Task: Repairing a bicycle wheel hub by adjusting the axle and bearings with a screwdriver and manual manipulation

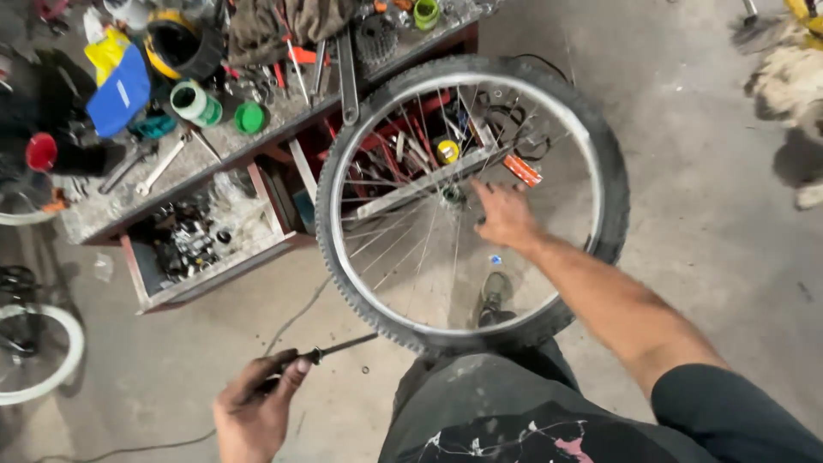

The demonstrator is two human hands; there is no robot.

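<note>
Resting against right hand: upright bicycle wheel; screwdriver in left hand.

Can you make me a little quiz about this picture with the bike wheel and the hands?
1. True or false: the right hand rests on the spokes near the hub of the bicycle wheel.
2. What does the left hand hold? A) a green tape roll B) a thin dark tool C) a shoe
3. Fill in: the open drawer of the workbench is full of small metal ____.

Key:
1. True.
2. B. The tool points toward the tyre.
3. Parts.
</note>
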